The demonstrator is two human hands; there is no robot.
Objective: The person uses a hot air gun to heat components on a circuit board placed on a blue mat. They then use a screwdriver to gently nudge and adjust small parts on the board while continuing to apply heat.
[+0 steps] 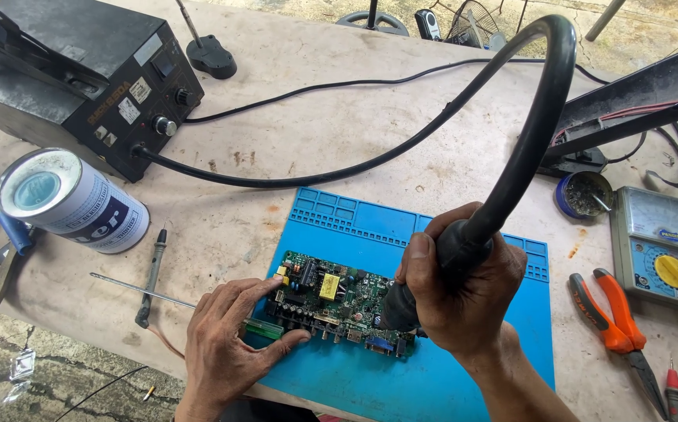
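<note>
Electronics repair workshop, open-air by look of it. Landmark: blue silicone work mat (440,367) on stained bench (315,133). Black rework station (81,70) seen up-left of mat, analog multimeter (659,246) right of it, orange-handled pliers (612,320) just beside mat's right edge, solder-residue tin (585,194) up-right. Bare ground glimpsed beyond bench, far side from mat.

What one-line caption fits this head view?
Left hand steadies a green circuit board on a blue mat while the right hand aims a black hot-air handpiece at it.
</note>
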